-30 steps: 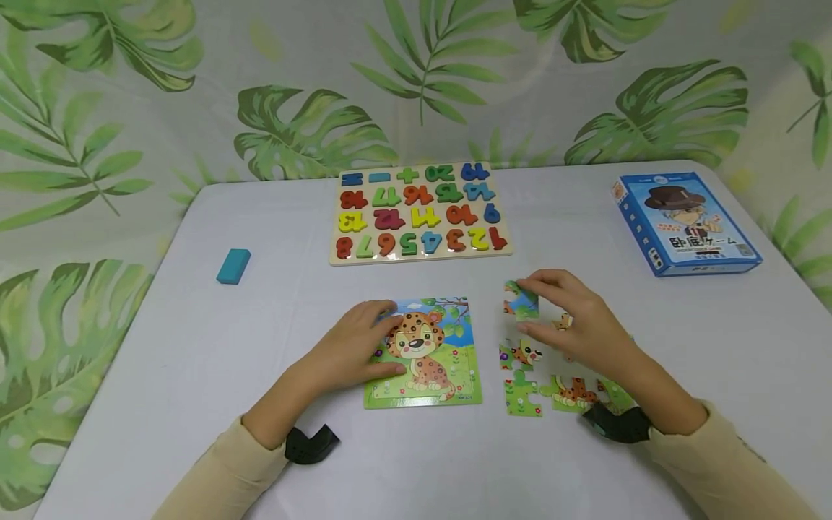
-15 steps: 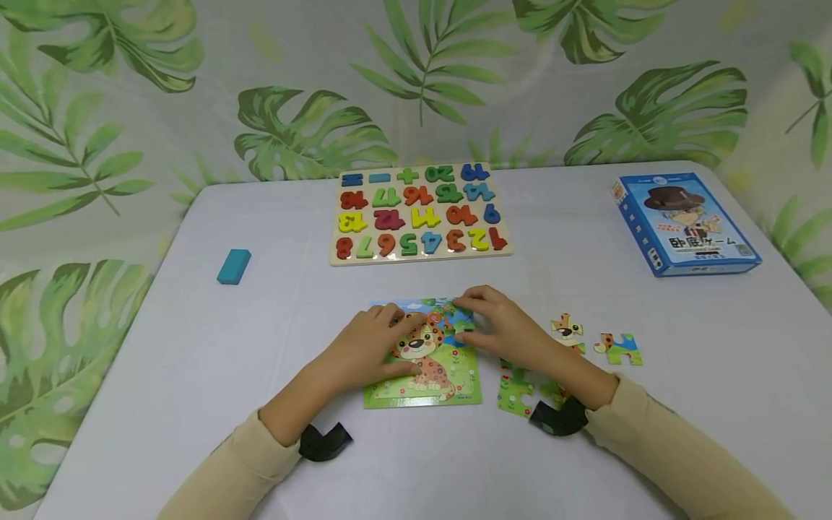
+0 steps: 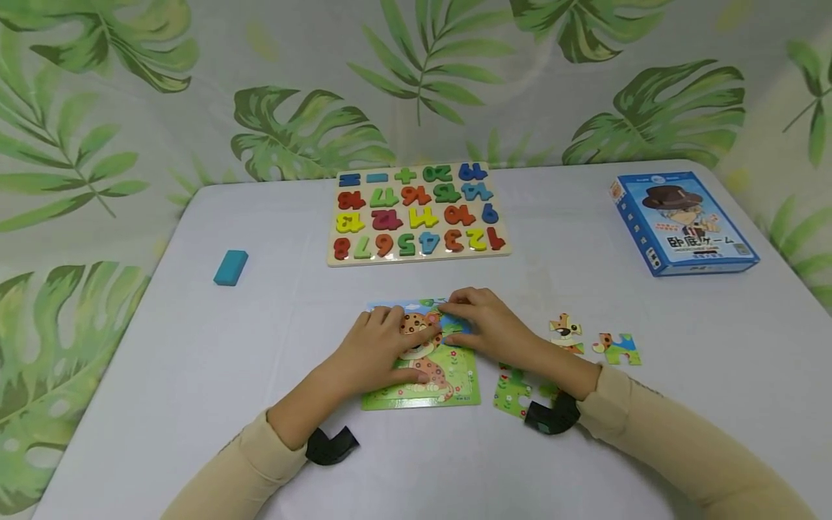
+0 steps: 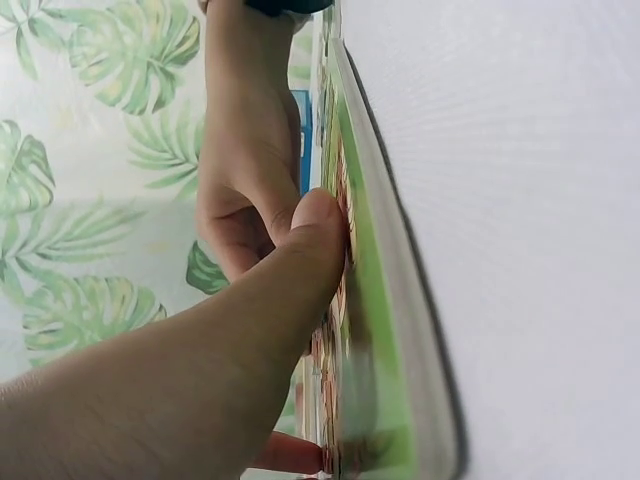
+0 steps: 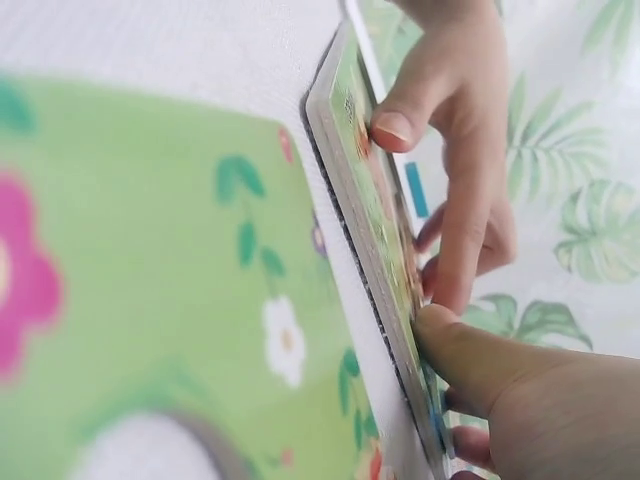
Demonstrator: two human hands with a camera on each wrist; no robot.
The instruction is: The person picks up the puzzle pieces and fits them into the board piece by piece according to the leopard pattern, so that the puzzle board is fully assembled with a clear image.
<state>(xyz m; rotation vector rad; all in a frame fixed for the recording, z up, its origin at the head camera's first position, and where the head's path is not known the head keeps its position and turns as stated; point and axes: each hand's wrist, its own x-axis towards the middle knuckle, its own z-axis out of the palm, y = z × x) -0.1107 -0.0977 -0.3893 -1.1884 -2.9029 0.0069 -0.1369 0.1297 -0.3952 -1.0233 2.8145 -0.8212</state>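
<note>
A: While the left hand point(image 3: 377, 348) rests, fingers relaxed and spread, on the leopard puzzle board point(image 3: 416, 403), what does the right hand point(image 3: 489, 325) do?

B: Its bent thumb and fingertips, slightly parted, touch the board's upper right; whether they pinch a piece cannot be told.

A: Where is that board?

B: Flat on the white tablecloth point(image 3: 169, 375), near the middle, loose jigsaw pieces point(image 3: 627, 349) to its right. Print along its lower edge is too small to read.

A: Any legible writing?

B: Beyond, the wooden number board point(image 3: 370, 261) shows 1 to 20; at right, the blue game box point(image 3: 692, 227) reads "卧底!ゲーム".

A: And the surroundings?

B: A teal block point(image 3: 230, 268) at left; behind, a pale backdrop point(image 3: 292, 43) printed with green leaves.
</note>
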